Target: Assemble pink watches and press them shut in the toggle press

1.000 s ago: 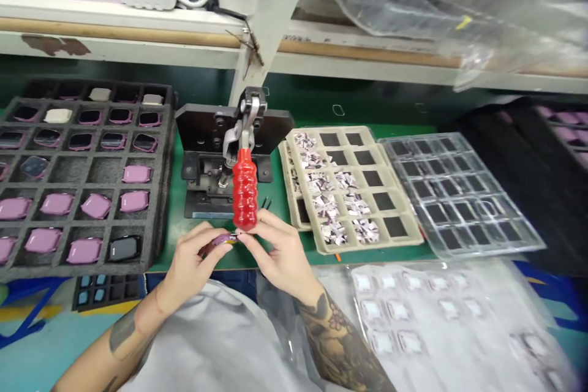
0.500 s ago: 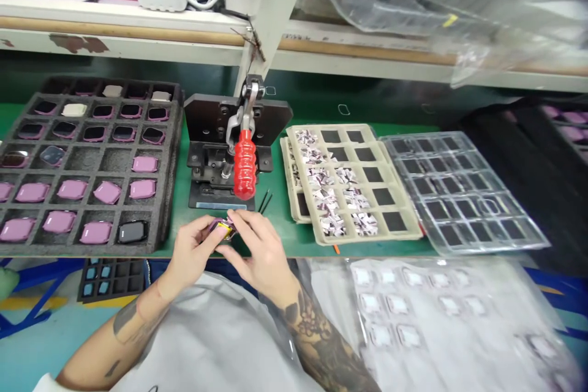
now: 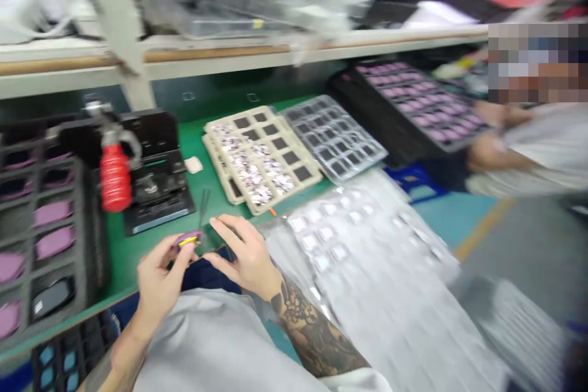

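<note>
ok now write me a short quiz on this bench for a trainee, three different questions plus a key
1. Which hand holds the purple watch case?
2. What sits between the toggle clamp and the clear compartment tray?
a) the grey foam tray
b) the beige compartment trays
c) the black foam tray
3. True or false: the toggle clamp has a blue handle.

Key: 1. The left hand. 2. b. 3. False, the handle is red.
</note>
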Motion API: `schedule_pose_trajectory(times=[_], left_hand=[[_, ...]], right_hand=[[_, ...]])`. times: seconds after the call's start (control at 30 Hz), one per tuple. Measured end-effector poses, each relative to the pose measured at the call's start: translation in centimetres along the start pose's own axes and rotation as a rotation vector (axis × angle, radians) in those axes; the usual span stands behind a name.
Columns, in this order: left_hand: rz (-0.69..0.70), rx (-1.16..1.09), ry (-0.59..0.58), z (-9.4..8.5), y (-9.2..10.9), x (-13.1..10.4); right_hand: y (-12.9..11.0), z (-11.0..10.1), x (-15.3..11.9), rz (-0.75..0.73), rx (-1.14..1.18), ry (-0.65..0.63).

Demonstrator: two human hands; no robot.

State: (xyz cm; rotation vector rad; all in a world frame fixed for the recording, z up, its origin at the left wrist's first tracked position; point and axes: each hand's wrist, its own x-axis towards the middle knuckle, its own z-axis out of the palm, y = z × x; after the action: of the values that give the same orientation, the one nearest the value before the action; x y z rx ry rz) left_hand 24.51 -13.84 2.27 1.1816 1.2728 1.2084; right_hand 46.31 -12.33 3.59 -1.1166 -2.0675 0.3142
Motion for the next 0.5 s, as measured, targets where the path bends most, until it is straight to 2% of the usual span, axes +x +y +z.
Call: schedule_pose_trajectory(times=[0.07,0.13,0.3,0.4,0.5], left_hand=[[0.012,-0.075,0.051,0.6,-0.3,0.2],[0.022,-0.117,0.046,1.0,-0.4,0.7],[0.017,0.062,-0.025,1.0,0.5,1.2],[0.184,0.257,0.005,0.8,0.7,1.3],[0.357,0.388,0.079,0.3,0.0,1.5]], right_hand=[[1.3,-2.0,-2.5,0.137,-0.011,0.127],[3.1,-4.5,-5.3,0.293,-0.110,0.197],[9.3,-12.8,-11.9,0.784,-0.544,0.183],[13.8,-17.1,-14.1,0.947,-0.654,0.199],[17.9,-19.8,-15.0,1.061,-0.682,0.144]])
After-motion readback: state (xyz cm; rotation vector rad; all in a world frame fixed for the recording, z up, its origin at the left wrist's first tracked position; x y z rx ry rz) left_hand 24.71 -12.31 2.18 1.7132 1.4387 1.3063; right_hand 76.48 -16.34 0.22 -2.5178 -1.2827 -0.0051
